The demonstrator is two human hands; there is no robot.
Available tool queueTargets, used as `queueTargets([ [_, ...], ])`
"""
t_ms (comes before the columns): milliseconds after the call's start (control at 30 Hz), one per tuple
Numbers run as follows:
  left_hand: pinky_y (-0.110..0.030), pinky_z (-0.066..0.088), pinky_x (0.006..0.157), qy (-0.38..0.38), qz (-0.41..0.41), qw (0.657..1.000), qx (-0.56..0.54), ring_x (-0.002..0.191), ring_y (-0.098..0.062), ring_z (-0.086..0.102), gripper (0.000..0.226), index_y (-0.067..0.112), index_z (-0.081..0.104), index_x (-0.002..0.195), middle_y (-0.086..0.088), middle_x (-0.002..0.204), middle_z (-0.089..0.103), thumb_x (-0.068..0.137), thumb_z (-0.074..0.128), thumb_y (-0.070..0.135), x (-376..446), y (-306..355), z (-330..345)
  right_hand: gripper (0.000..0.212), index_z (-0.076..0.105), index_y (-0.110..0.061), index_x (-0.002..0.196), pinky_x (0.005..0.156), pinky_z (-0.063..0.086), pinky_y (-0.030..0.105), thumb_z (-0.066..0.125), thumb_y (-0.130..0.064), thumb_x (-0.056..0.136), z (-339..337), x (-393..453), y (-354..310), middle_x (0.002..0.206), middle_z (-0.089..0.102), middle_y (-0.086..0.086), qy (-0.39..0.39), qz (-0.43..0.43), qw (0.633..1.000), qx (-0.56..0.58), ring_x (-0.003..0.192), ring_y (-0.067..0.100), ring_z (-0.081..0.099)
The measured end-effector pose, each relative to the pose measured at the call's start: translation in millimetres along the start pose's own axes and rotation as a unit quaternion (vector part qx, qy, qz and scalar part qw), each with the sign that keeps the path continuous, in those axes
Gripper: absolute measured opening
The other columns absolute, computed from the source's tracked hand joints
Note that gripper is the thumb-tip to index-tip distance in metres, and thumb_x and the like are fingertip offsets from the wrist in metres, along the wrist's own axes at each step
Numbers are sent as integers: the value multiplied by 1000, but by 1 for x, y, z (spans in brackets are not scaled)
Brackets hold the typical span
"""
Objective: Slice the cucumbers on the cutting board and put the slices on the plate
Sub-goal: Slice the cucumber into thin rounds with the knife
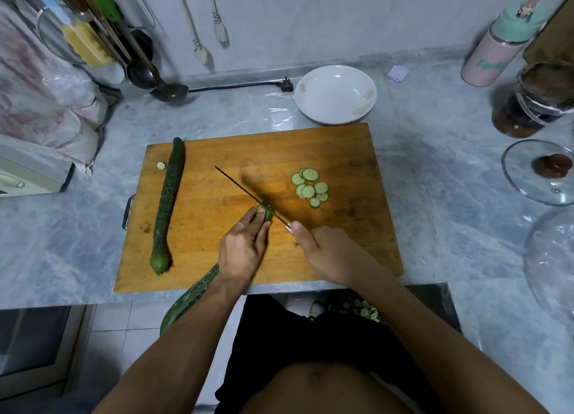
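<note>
Here's the left hand (pixel 243 242), low and centre in the frame, fingers curled down over the cucumber (pixel 265 212) and pinning it to the cutting board (pixel 217 152). Knuckles forward, tips tucked back: that looks to me like a guard, keeping the fingertips behind the blade. The right hand (pixel 323 252), just right of it, is wrapped round the knife (pixel 245 190) handle with the thumb laid along the top, which should steady each stroke. The blade runs diagonally up and left, blurred, its edge right at the cut end of the cucumber.

That cucumber is a long one. Only its stub shows past the fingers; the rest runs back under the forearm and hangs off the near edge of the board, pale-streaked green against the floor below.

Right of the blade, mid-board, sits a loose cluster of slices (pixel 309 187), thin rounds, pale centres with dark rims, overlapping. They fall on the far side of the knife from the holding hand, sensibly out of the way.

A second cucumber (pixel 169 202), whole, dark and bumpy, lies lengthwise along the left of the board, one small end piece (pixel 161 165) beside its top.

The white plate (pixel 335 94) waits just beyond the board's upper edge, nothing on it yet. So, early going: slicing under way, no transfer started.
</note>
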State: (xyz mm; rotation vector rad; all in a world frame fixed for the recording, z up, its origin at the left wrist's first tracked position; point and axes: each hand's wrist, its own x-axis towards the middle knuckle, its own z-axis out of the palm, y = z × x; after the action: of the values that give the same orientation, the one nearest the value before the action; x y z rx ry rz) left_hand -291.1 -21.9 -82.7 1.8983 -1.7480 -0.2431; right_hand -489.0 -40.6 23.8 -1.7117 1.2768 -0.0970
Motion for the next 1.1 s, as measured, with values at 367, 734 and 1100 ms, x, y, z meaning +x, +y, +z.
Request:
queueTargets([
  [367,-39,59,79,-21,15,1000,-5,105,-25,68,50,12,73,115,-8,128,65,97,39,44,2,-5,0,64,38,-14,57,53,31,29,21,-52,105,-4,-10,-13,55,41,3,-4,-16,1000,-22,51,17,43],
  [734,-38,58,78,6,25,1000,8,99,-26,71,32,7,73,113,-14,123,67,91,61,26,2,-3,-1,79,67,0,80,79,51,38,19,-60,101,-1,14,-10,86,68,16,-17,27,999,-18,80,26,63],
  [1100,-38,60,67,23,29,999,-8,94,-26,70,31,8,74,112,-9,125,66,91,61,27,-1,-2,-2,70,44,-13,55,63,36,33,20,-57,103,18,29,-4,57,48,4,18,14,999,-31,59,19,47],
])
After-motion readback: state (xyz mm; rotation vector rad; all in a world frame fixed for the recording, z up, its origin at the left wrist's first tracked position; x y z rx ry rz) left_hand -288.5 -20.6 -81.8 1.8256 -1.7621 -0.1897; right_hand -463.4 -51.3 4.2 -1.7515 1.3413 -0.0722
